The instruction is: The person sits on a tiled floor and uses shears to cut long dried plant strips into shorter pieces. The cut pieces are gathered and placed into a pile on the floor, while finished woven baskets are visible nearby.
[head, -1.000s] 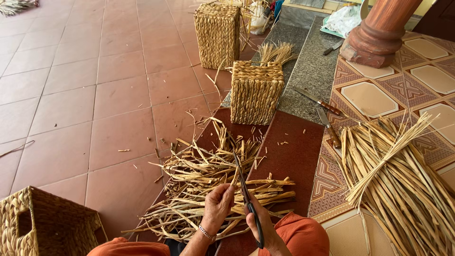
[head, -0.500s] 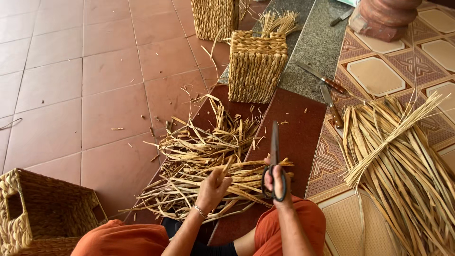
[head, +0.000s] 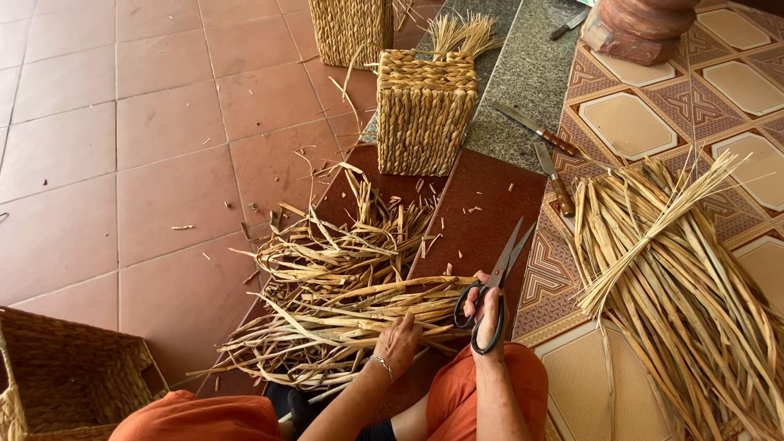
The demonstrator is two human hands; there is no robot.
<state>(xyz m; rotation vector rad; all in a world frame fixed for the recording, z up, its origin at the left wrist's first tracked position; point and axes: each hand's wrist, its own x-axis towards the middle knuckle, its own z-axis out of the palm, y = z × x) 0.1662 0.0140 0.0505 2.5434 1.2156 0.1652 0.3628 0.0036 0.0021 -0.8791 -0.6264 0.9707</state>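
Observation:
A loose pile of dried straw strips (head: 343,286) lies on the dark red step in front of my knees. My left hand (head: 398,343) rests on the near end of the pile, fingers pressing several strips. My right hand (head: 488,314) grips the black handles of a pair of scissors (head: 500,278). The blades are slightly parted and point up and to the right, beside the end of the strips. A bracelet sits on my left wrist.
A woven square basket (head: 426,110) stands beyond the pile, a second one (head: 349,28) behind it. Two knives (head: 547,155) lie on the stone ledge. A tied bundle of long straw (head: 678,278) fills the right. Another woven basket (head: 65,384) sits at lower left.
The scissors swung from upright to tilted right, their blades slightly parted. My left hand stayed on the strips. The view shifted a little.

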